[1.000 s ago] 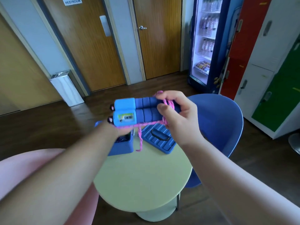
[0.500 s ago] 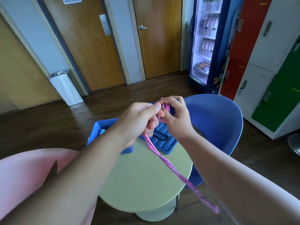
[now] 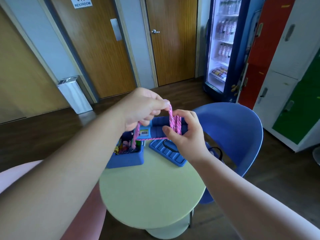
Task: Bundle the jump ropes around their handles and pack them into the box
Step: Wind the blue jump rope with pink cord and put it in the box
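Note:
I hold a pair of blue jump rope handles (image 3: 160,128) side by side in the air above the table's far side. My right hand (image 3: 186,134) grips their right end, thumb underneath. A pink rope (image 3: 174,124) is wound a few turns around the handles there. My left hand (image 3: 142,108) pinches the rope just above the handles, and a loop of it hangs down to the left. Below stands the open blue box (image 3: 127,160) with several bundled ropes inside. Its blue ribbed lid (image 3: 168,154) lies beside it on the right.
The round pale green table (image 3: 150,191) carries the box and lid. A blue chair (image 3: 232,135) stands behind it on the right, a pink seat (image 3: 19,172) at the left. Doors, a metal bin (image 3: 75,94), a drinks fridge and lockers line the room.
The long pink tail that hung below the table half a second ago is drawn up. My left hand has risen above the handles with the rope, and more turns lie around them.

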